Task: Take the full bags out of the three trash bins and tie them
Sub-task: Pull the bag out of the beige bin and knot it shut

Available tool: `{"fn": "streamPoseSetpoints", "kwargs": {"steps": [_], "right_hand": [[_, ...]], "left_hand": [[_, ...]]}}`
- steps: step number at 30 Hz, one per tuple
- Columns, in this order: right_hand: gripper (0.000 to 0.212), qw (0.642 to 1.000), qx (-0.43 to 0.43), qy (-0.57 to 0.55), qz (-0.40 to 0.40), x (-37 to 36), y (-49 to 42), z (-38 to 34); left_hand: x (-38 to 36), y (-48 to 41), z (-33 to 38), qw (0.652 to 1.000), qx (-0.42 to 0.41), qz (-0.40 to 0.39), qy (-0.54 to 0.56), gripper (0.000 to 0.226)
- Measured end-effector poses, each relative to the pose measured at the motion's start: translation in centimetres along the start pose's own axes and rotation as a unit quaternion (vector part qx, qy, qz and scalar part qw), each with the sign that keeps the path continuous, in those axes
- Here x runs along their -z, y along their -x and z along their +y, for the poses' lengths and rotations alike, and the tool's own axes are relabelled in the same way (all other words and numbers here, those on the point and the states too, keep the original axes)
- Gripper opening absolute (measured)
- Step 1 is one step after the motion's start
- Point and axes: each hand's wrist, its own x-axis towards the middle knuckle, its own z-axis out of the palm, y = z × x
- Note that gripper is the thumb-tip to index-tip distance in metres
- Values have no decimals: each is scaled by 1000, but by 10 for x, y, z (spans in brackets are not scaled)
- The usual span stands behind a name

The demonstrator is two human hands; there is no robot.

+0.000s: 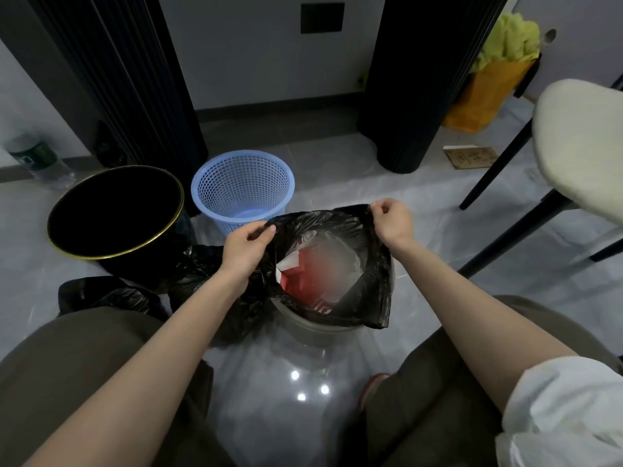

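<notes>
A black bag [374, 284] sits in a pale grey bin [313, 328] on the floor between my knees. Its mouth is pulled open above the rim. Inside it lies red and white trash [303, 274], partly blurred.

My left hand [247, 247] pinches the bag's left edge between thumb and curled fingers. My right hand [394, 224] pinches the far right corner of the edge, fingers curled round the plastic. Both hands hold the edge up, apart from each other, so the opening is stretched wide.

To the left of the bin, two other bags [199, 274], black and crumpled, lie on the tiles, one just beside the bin and one near my left knee. Behind them stands a black bin [114, 210] with a gold rim, no liner in it. Just to its right is a blue basket [242, 187], also without a bag.

Further out, a chair [580, 146] with a cream seat stands at the right. A bottle [37, 160] stands by the wall at the far left.
</notes>
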Motion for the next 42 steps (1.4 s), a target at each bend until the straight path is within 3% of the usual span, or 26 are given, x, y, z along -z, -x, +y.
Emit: {"fn": "streamPoseSetpoints", "kwargs": {"steps": [3,7,9,14,21,23,27,30,33,35,37,39,42], "right_hand": [[26,998,-1,-64,-25,8,8,-10],[19,980,48,-128,-148,25,36,-26],[17,974,68,-132,-169,31,48,-27],[17,975,107,73,-179,33,60,-4],[15,946,170,202,-190,53,71,1],[34,925,187,246,-221,57,80,-3],[99,886,174,286,-320,53,101,-10],[121,849,186,350,-350,35,114,-6],[133,826,210,385,-355,15,124,3],[132,819,227,397,-346,7,129,7],[113,828,252,396,-308,3,129,9],[88,838,268,388,-274,0,130,10],[74,847,282,396,-213,-5,131,9]], "left_hand": [[2,4,4,999,-17,-29,-6,18],[6,12,10,992,-25,-99,-80,19],[8,15,12,986,-22,-120,-116,20],[16,21,11,977,-38,-111,-176,21],[37,27,8,944,-33,-110,-310,21],[41,31,9,917,-33,-130,-375,47],[43,41,4,838,-39,-223,-496,125],[41,46,-9,747,-66,-241,-615,142],[38,42,-21,756,-67,-190,-623,115],[38,38,-23,769,-94,-140,-616,66],[39,37,-22,771,-121,-109,-615,30],[39,35,-22,776,-137,-88,-609,25],[39,34,-19,812,-126,-77,-564,26]]}}
